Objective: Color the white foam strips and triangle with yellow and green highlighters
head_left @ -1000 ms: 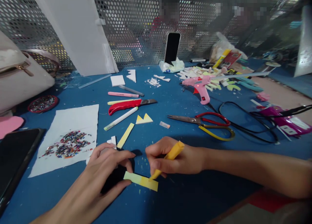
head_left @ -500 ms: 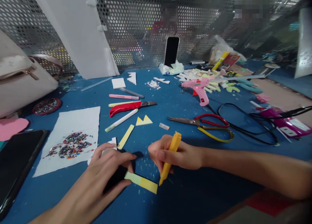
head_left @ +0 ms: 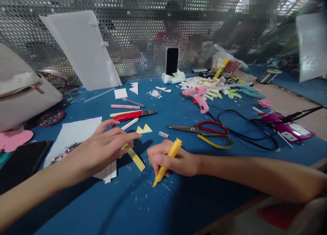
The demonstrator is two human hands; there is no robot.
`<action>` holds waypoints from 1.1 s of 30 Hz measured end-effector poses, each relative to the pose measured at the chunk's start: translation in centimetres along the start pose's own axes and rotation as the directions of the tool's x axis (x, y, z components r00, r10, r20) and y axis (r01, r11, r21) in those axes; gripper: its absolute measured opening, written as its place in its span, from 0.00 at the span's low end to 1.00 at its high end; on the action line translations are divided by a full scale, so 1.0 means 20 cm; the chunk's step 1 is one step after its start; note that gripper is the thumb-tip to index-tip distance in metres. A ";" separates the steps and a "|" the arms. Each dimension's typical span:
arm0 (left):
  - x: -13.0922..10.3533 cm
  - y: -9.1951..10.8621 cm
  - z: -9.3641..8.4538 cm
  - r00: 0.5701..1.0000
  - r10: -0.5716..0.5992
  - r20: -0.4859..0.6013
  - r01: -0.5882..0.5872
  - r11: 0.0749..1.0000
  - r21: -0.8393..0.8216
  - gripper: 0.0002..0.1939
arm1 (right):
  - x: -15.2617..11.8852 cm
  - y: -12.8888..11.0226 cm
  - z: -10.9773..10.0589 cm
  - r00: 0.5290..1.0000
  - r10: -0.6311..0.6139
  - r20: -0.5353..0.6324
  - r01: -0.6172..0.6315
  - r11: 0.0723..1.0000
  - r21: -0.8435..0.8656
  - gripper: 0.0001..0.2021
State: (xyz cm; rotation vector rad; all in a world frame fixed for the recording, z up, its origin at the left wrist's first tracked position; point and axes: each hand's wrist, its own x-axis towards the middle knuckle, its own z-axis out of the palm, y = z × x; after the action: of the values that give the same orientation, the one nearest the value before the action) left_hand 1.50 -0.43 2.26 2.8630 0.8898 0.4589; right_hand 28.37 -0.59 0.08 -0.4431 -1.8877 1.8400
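Note:
My right hand (head_left: 171,156) grips a yellow marker (head_left: 167,162), its tip pointing down at the blue table (head_left: 143,207). My left hand (head_left: 104,143) is spread over the table, its fingers apart. Beneath its fingertips and reaching toward the marker lies a yellow strip (head_left: 136,159); whether a fingertip touches it is unclear. White strips (head_left: 109,172) stick out below my left palm. Beyond my fingers are a red-handled knife (head_left: 130,116), a white marker (head_left: 130,123) and a yellow zigzag piece (head_left: 144,129). A small clear cap (head_left: 163,134) lies beyond my right hand.
Scissors (head_left: 189,128) and a pink glue gun (head_left: 200,96) with a black cable lie right of centre. A phone (head_left: 172,61) stands at the back. Left are a bag (head_left: 22,91), a dark phone (head_left: 20,163) and a paper with beads (head_left: 81,126).
My left hand has moved forward, away from where it held a strip near the marker tip. The view has shifted slightly. My right hand still grips the yellow marker.

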 end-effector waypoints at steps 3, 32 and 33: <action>0.06 0.00 0.02 0.999 0.035 0.023 -0.035 0.999 -0.003 0.21 | 0.00 0.00 0.00 1.000 -0.016 0.001 0.016 1.000 -0.009 0.24; -0.02 -0.04 0.01 0.960 -0.222 0.169 0.226 0.974 -0.005 0.44 | -0.01 0.01 0.00 0.997 -0.068 -0.038 0.064 0.993 -0.104 0.19; -0.01 -0.02 0.01 0.962 -0.220 0.163 0.223 0.975 0.002 0.44 | -0.01 0.01 0.00 0.996 -0.074 -0.047 0.069 0.992 -0.105 0.19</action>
State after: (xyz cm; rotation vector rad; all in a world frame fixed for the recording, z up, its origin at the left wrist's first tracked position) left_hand 1.13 -0.24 1.91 2.6941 1.1510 0.2051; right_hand 28.53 -0.80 -0.21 -0.4462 -1.9451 1.6758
